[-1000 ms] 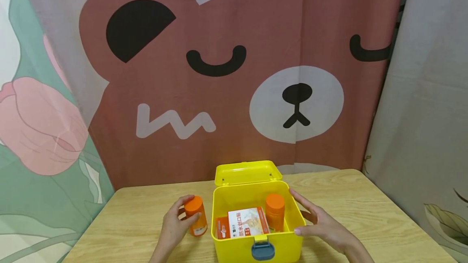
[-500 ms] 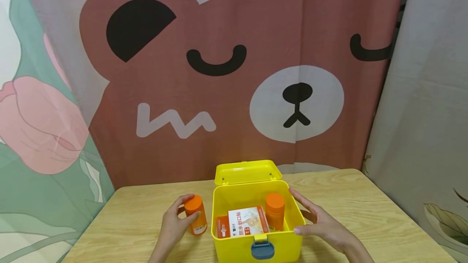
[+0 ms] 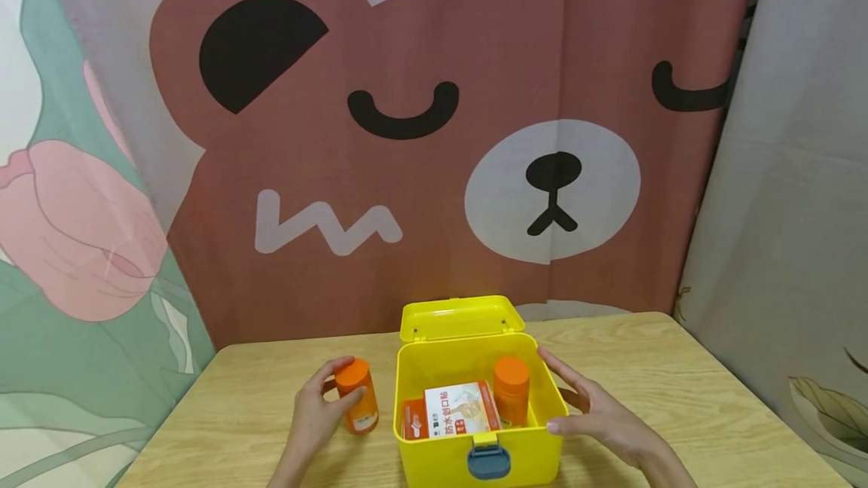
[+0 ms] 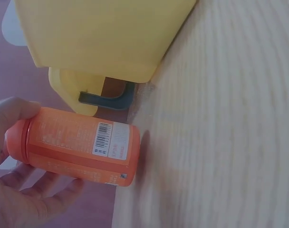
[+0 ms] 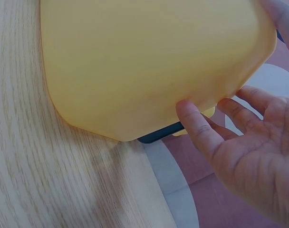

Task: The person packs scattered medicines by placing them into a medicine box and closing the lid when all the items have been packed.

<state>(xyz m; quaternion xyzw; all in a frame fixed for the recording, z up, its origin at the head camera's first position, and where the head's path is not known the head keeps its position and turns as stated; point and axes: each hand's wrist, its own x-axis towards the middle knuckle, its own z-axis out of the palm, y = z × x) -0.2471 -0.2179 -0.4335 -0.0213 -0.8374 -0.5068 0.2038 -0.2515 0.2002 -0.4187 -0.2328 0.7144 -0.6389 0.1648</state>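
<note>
My left hand [image 3: 315,414] holds an orange pill bottle [image 4: 80,147] around its cap and upper body, thumb and fingers on opposite sides. The bottle stands nearly upright, left of a yellow box [image 3: 441,465], its base close over the table. In the left wrist view a barcode label shows on its side. The box's lid [image 3: 461,320] is tipped back. Inside are a second orange bottle [image 3: 511,396] at the right and a white and red carton [image 3: 454,409] of adhesive bandages. My right hand [image 3: 597,420] touches the box's right side with fairly straight fingers, thumb at the front corner.
The wooden table [image 3: 237,413] carries the box near its front. A grey-blue latch [image 3: 488,462] hangs on the box's front wall, and a dark handle [image 4: 109,100] shows at its lid. Behind the table hangs a curtain [image 3: 305,157] with a bear print.
My left hand has shifted slightly left with the bottle, away from the box. The right hand stays at the box's side.
</note>
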